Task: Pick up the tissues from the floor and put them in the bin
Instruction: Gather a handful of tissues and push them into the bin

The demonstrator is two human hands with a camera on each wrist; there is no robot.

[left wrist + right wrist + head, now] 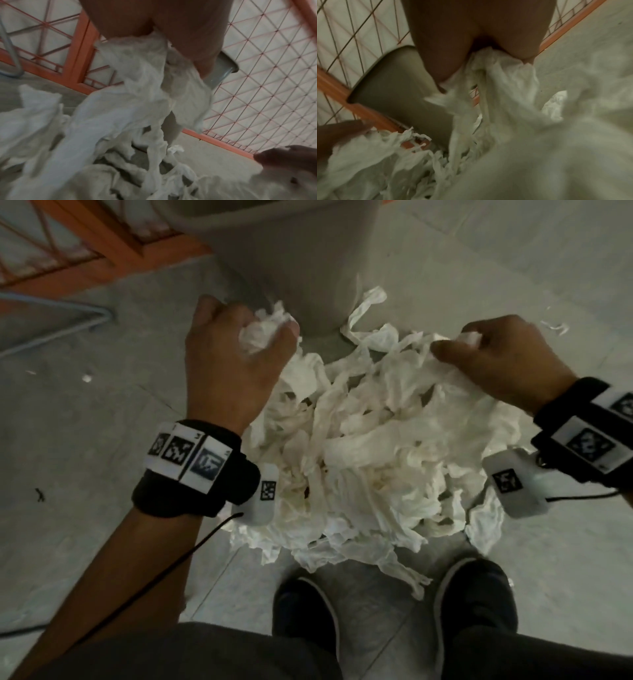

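Left hand: the left hand is curled tight around a bunch of white tissues.
Right hand: the right hand pinches the far edge of the same pile.
Tissues: a big messy heap on the gray floor, between the two hands and just past the dark shoes.
Bin: the gray bin stands right behind the pile, with some strips touching its bottom.
Fence: an orange wire fence is behind the bin.

Crinkled paper tissues; matt plastic bin
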